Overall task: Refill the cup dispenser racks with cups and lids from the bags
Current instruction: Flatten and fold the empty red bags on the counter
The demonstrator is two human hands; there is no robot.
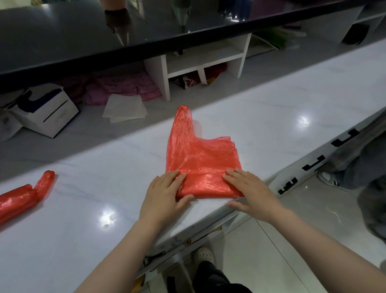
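While flat on the white bench [277, 116], both hands, left [165, 192] and right [248, 188], fingers straight, pressing the folded red plastic bag [200, 159].

We are seeing a white box [43, 111] sitting on the lower shelf beside some loose white paper sheets [124, 108], with folded pink cloth [122, 87] lying behind them, all under a glossy black countertop [51, 35]. A second person's grey trouser leg [373, 155] is showing at the right.

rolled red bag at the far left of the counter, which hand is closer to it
Left. The left hand presses the flat red bag nearer the rolled red bag; the right hand is farther right.
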